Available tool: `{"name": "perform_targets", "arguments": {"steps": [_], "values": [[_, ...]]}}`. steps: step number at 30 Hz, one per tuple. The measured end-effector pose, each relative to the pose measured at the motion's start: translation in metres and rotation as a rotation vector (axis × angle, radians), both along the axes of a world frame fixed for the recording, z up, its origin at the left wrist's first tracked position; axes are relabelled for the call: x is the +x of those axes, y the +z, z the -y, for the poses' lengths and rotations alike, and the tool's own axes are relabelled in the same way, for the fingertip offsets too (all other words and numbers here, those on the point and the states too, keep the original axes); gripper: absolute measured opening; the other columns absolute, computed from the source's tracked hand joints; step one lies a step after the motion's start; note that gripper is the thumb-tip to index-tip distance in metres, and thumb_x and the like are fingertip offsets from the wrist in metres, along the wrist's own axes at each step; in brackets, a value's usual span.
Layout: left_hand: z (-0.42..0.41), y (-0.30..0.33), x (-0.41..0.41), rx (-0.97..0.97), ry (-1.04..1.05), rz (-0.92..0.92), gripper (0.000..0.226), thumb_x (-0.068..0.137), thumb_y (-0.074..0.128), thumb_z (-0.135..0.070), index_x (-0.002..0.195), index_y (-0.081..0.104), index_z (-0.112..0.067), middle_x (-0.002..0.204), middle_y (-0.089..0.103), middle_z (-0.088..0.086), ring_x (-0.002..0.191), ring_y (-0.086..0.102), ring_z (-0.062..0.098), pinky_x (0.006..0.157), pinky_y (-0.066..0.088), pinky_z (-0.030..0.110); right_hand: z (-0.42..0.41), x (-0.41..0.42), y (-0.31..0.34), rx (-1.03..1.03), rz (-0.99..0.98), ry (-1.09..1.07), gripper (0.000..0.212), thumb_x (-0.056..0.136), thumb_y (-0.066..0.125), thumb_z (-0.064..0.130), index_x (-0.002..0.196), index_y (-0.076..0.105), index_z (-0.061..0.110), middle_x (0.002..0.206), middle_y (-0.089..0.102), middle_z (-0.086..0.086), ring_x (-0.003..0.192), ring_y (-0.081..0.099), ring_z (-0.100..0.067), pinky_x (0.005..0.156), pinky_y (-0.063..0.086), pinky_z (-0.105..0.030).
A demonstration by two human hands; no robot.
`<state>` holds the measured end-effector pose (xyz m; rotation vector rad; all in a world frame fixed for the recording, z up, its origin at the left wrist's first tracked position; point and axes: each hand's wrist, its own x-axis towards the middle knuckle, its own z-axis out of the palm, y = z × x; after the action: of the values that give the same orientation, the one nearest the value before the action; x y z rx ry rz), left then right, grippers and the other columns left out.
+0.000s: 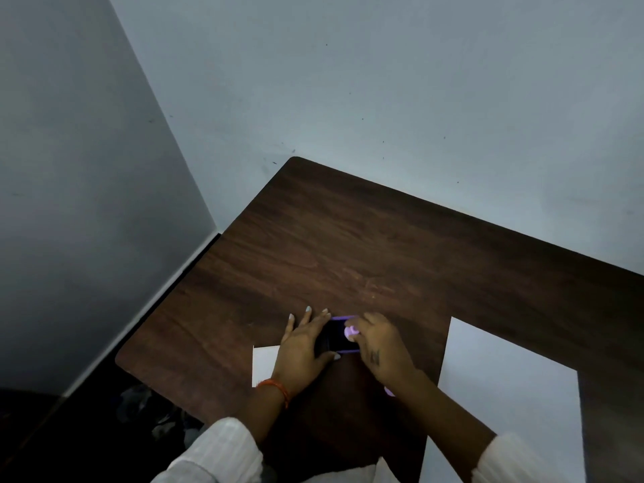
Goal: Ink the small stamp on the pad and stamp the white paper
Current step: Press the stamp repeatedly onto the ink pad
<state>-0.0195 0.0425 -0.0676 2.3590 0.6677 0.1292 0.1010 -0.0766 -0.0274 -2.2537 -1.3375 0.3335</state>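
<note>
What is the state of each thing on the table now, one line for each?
Ink pad: open, flat on the table, dark surface exposed.
Small stamp: pressed onto the pad.
Right hand: pinching the stamp.
Left hand: flat, steadying the pad.
Large white paper: flat, unstamped where visible.
Small white paper: partly under the left hand.

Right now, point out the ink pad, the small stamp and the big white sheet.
ink pad [335,338]: head view, on its dark inking surface between the hands.
small stamp [350,331]: head view, on its pale purple top at the right hand's fingertips.
white paper [505,395]: head view, on the bare middle of the sheet.
</note>
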Motion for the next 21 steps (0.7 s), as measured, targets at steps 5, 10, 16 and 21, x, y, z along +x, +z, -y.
{"name": "perform_targets", "arguments": {"steps": [5,10,16,21], "values": [[0.006,-0.001,0.001,0.044,-0.055,-0.061,0.077,0.083,0.060,-0.042,0.145,0.019,-0.025,0.156,0.020,-0.008,0.146,0.003,0.019,0.117,-0.009,0.043,-0.001,0.001,-0.003,-0.077,0.159,0.171,0.017,0.082,0.060,0.003,0.098,0.066,0.004,0.095,0.068,-0.014,0.087,0.061,-0.029,0.076,0.049,-0.030],[0.006,0.000,0.003,0.064,-0.023,-0.066,0.071,0.085,0.057,-0.044,0.145,0.023,-0.026,0.155,0.023,-0.010,0.146,0.004,0.016,0.117,-0.008,0.039,-0.007,-0.005,-0.002,-0.138,0.078,0.052,0.028,0.082,0.053,0.006,0.110,0.059,0.005,0.109,0.061,-0.014,0.102,0.052,-0.028,0.084,0.042,-0.032],[0.004,0.000,0.004,0.047,-0.026,-0.069,0.071,0.084,0.060,-0.041,0.144,0.025,-0.027,0.154,0.025,-0.010,0.146,0.005,0.016,0.118,-0.007,0.040,-0.005,0.006,0.002,-0.094,0.223,0.258,0.019,0.082,0.058,0.001,0.101,0.063,0.001,0.097,0.067,-0.017,0.091,0.062,-0.032,0.079,0.052,-0.033],[0.003,0.001,0.005,0.021,-0.019,-0.048,0.071,0.082,0.063,-0.041,0.143,0.029,-0.026,0.153,0.028,-0.008,0.146,0.008,0.018,0.118,-0.006,0.038,-0.009,0.009,0.009,-0.069,-0.058,0.078,0.015,0.087,0.052,0.005,0.089,0.067,0.003,0.093,0.066,-0.016,0.086,0.059,-0.028,0.074,0.040,-0.029]]}}
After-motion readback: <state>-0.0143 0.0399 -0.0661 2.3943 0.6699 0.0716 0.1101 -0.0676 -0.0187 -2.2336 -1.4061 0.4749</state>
